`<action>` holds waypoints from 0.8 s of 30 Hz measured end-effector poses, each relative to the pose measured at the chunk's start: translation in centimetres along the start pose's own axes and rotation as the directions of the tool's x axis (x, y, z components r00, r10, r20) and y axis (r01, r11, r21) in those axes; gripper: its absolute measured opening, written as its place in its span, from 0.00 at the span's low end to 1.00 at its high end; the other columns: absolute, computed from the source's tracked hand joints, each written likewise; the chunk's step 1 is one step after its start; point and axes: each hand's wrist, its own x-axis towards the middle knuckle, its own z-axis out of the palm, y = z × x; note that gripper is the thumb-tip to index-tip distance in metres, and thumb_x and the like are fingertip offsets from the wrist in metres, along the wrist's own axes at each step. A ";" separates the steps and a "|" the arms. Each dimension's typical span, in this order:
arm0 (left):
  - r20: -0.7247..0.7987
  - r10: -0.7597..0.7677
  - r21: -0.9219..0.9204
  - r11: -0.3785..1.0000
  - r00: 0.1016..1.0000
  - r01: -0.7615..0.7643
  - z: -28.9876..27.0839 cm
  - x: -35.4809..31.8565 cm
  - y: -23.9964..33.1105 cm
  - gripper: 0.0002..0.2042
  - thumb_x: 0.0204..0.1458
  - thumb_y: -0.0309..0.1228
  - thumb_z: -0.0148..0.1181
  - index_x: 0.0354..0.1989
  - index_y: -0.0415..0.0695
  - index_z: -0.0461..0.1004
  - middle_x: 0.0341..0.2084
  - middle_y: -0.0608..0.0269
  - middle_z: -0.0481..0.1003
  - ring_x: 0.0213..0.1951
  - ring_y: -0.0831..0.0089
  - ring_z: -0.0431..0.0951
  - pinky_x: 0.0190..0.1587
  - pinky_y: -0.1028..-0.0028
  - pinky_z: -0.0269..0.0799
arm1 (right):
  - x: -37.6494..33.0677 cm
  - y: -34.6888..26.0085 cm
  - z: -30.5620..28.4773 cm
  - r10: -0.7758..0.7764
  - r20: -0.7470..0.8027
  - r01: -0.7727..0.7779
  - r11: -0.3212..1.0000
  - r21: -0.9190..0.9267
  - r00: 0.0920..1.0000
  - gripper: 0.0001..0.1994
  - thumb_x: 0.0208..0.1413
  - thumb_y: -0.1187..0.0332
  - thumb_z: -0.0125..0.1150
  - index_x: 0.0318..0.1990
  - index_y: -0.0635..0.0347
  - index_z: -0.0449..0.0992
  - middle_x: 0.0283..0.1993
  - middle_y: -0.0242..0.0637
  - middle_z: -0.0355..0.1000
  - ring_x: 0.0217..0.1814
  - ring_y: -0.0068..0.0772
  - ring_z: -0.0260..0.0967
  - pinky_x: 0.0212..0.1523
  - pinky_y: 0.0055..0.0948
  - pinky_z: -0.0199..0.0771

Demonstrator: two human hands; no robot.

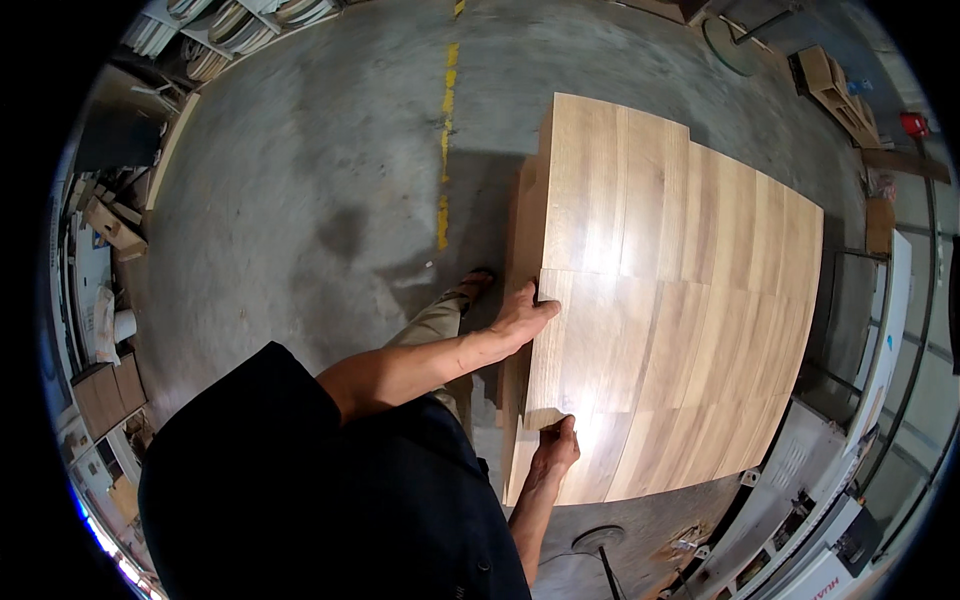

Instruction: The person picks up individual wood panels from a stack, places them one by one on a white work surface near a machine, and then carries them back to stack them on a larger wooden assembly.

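Note:
A stack of light wood-grain panels (690,300) fills the right half of the view, laid side by side in rows. My left hand (522,315) grips the left edge of the top near panel (580,340), thumb on top. My right hand (556,446) holds the same panel's near corner, fingers curled under it. The panel's near end looks slightly raised off the stack below. My foot (470,287) stands on the floor beside the stack.
Grey concrete floor (300,200) with a yellow painted line (446,110) lies to the left. Shelves and wooden offcuts (110,225) line the left wall. A white machine (820,500) stands at the lower right, wooden boxes (835,85) at the upper right.

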 end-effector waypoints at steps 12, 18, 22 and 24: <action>0.095 -0.062 -0.321 0.943 0.994 0.089 1.3 0.9 -3.0 0.20 0.53 0.33 0.58 0.53 0.38 0.64 0.45 0.61 0.71 0.47 0.75 0.70 0.51 0.73 0.65 | 0.6 0.3 -0.3 0.009 -0.043 -0.009 1.000 0.001 0.999 0.11 0.56 0.68 0.59 0.38 0.69 0.72 0.35 0.39 0.70 0.37 0.35 0.69 0.39 0.37 0.74; 0.130 -0.022 -0.440 0.894 0.991 0.078 2.1 -0.6 -3.1 0.18 0.53 0.35 0.60 0.49 0.40 0.66 0.40 0.63 0.73 0.41 0.75 0.71 0.45 0.73 0.67 | 0.1 0.5 0.1 0.038 -0.091 -0.029 0.995 0.093 0.995 0.10 0.54 0.67 0.63 0.35 0.66 0.72 0.33 0.35 0.71 0.34 0.30 0.69 0.36 0.30 0.73; 0.108 -0.116 -0.306 0.941 0.987 0.144 0.7 -0.4 -3.0 0.18 0.52 0.34 0.60 0.49 0.40 0.68 0.43 0.64 0.73 0.45 0.75 0.70 0.50 0.73 0.64 | -0.7 1.8 -0.9 0.083 -0.039 -0.079 0.993 0.093 0.996 0.10 0.55 0.66 0.62 0.33 0.64 0.71 0.31 0.33 0.71 0.33 0.29 0.69 0.35 0.29 0.72; 0.175 -0.117 -0.325 0.931 0.978 0.169 0.2 -0.2 -3.2 0.19 0.53 0.35 0.60 0.50 0.38 0.67 0.45 0.63 0.72 0.47 0.74 0.69 0.52 0.73 0.62 | -1.1 3.0 -2.3 -0.043 0.040 0.035 0.982 0.183 0.998 0.12 0.56 0.63 0.60 0.37 0.65 0.73 0.31 0.33 0.71 0.32 0.28 0.68 0.38 0.29 0.74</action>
